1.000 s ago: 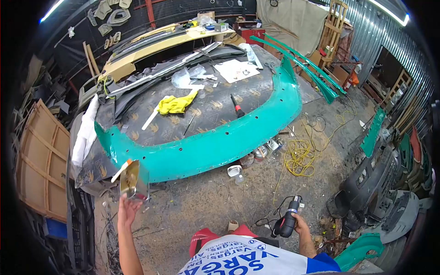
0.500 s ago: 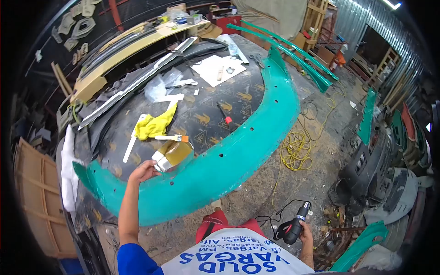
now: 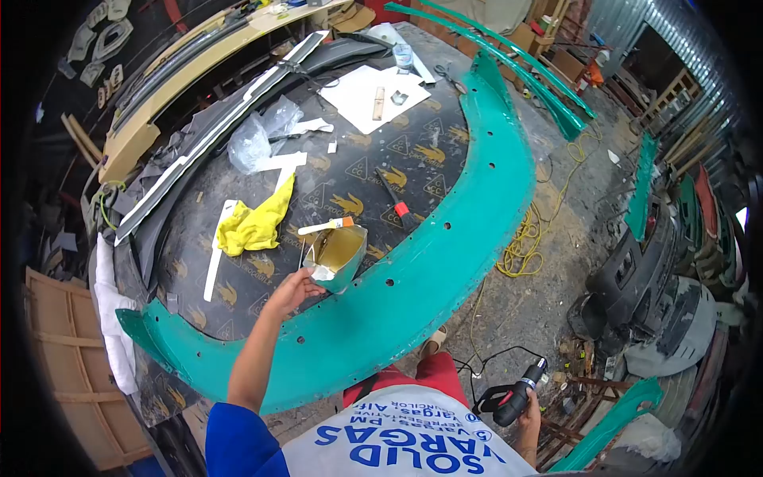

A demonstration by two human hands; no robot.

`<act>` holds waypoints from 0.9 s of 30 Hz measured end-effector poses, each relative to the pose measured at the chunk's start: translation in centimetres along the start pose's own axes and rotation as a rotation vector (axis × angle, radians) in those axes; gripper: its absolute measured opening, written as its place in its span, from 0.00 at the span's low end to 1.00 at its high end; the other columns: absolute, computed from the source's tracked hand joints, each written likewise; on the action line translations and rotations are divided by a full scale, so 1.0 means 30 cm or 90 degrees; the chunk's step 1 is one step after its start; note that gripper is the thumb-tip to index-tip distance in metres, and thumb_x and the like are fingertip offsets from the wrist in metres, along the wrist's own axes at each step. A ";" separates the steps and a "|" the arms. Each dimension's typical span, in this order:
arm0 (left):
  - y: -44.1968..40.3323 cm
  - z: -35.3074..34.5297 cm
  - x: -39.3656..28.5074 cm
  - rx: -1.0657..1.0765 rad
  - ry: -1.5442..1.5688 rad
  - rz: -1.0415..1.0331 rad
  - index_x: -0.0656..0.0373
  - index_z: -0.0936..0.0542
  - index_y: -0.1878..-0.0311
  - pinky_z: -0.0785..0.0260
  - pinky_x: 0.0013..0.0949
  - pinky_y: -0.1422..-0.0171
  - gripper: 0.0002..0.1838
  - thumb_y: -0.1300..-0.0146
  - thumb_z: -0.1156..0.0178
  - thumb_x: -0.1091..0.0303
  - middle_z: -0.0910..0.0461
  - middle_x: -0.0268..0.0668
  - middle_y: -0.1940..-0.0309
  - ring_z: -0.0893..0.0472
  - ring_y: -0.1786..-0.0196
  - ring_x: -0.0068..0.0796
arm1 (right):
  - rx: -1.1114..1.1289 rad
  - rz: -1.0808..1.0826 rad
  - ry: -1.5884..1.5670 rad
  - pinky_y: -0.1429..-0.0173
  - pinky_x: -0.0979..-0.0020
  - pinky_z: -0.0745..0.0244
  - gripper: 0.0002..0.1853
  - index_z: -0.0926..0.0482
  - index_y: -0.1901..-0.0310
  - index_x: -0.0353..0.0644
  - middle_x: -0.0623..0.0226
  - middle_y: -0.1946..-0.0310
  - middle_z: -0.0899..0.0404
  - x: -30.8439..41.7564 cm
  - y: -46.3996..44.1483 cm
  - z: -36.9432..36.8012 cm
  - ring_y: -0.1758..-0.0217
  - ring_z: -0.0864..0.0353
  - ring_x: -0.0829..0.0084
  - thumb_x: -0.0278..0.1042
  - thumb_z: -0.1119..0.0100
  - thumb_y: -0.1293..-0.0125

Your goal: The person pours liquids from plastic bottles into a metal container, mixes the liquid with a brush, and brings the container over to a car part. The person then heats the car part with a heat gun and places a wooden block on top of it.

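Observation:
My left hand (image 3: 292, 292) pinches the near left side of a cut-open container (image 3: 340, 256) with amber liquid inside. A paintbrush (image 3: 326, 226) with a pale handle lies at the container's far edge. Below them curves a long teal panel (image 3: 413, 294) with a row of small holes along it. Low on the right, my right hand (image 3: 531, 420) is wrapped around a black heat gun (image 3: 517, 397), its nozzle pointing up and away from the panel.
On the dark table (image 3: 318, 183) lie a yellow cloth (image 3: 256, 226), a red-and-black tool (image 3: 395, 199), a plastic bag (image 3: 262, 139) and white paper (image 3: 362, 99). A yellow cord (image 3: 520, 253) lies coiled on the floor. Bumpers (image 3: 636, 274) stand at right.
My left hand and the container have shifted right across the table, the brush with them. My right hand keeps hold of the heat gun. The view has also moved a little.

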State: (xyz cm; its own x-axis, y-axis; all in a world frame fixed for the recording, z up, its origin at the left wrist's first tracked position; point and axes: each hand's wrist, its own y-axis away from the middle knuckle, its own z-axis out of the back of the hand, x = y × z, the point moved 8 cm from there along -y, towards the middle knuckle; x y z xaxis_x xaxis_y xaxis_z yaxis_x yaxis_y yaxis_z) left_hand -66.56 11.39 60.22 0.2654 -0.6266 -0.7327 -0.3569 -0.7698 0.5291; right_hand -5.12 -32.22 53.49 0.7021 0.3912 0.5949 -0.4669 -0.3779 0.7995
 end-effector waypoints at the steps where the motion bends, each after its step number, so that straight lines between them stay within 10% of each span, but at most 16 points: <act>1: 0.002 -0.005 0.029 -0.031 0.040 -0.011 0.65 0.26 0.48 0.28 0.32 0.51 0.21 0.33 0.46 0.55 0.19 0.42 0.58 0.19 0.57 0.34 | 0.005 -0.005 0.011 0.50 0.59 0.22 0.29 0.29 0.45 0.40 0.61 0.56 0.23 0.011 -0.014 -0.015 0.55 0.21 0.63 0.42 0.32 0.48; 10: 0.020 -0.123 0.247 -0.296 0.245 -0.165 0.60 0.25 0.64 0.32 0.35 0.46 0.24 0.37 0.43 0.44 0.21 0.42 0.63 0.21 0.52 0.36 | 0.129 -0.047 0.030 0.46 0.57 0.23 0.29 0.30 0.43 0.41 0.59 0.53 0.23 0.115 -0.261 -0.065 0.51 0.21 0.61 0.44 0.34 0.44; 27: 0.023 -0.278 0.288 -0.364 0.324 -0.256 0.61 0.30 0.48 0.31 0.32 0.43 0.25 0.36 0.40 0.50 0.21 0.44 0.56 0.21 0.48 0.36 | 0.131 -0.062 0.064 0.49 0.62 0.22 0.28 0.28 0.48 0.39 0.61 0.59 0.20 0.222 -0.389 -0.107 0.57 0.19 0.64 0.46 0.33 0.46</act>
State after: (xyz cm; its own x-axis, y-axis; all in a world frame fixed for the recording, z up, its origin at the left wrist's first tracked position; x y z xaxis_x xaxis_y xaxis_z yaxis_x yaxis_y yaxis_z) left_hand -57.06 4.43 57.81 0.6918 -0.1665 -0.7026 0.3198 -0.8018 0.5048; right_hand 3.29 -22.51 48.40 0.6772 0.5117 0.5288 -0.2730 -0.4926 0.8263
